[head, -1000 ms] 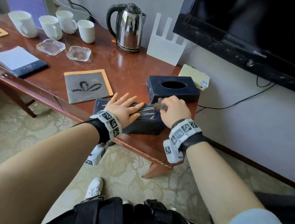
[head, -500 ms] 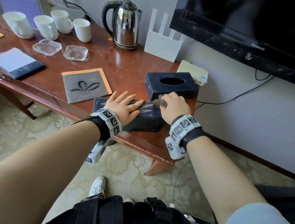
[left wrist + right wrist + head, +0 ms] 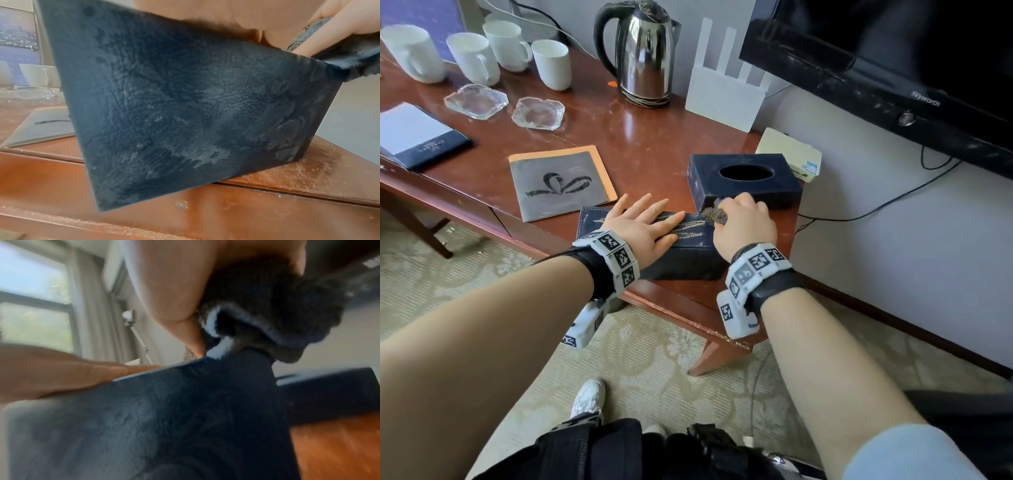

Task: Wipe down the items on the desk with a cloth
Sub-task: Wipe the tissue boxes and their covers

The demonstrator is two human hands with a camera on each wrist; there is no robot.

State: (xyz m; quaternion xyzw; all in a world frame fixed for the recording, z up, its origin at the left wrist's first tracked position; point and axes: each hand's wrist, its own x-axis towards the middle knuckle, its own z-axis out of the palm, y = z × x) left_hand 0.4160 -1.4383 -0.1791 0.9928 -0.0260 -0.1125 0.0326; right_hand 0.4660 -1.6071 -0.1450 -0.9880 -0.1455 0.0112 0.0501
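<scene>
The dark navy leather-textured rectangular box sits at the near edge of the glossy reddish-brown wooden desk, close to its right corner, its long axis running along that edge, left to right. Its front face, seen from the left wrist, is dusty and smeared. The left hand lies flat on the lid, fingers spread and straight, pointing toward the right. The right hand curls around a bunched dark grey fluffy cloth, pressing it on the box's right end. Pale patterned carpet covers the floor below the desk.

Just behind stands a dark navy tissue box with an oval opening, and left of it a grey booklet with an orange border. Farther back are two clear glass ashtrays, four white ceramic mugs, a steel electric kettle and a white router. A black television hangs on the pale wall at right.
</scene>
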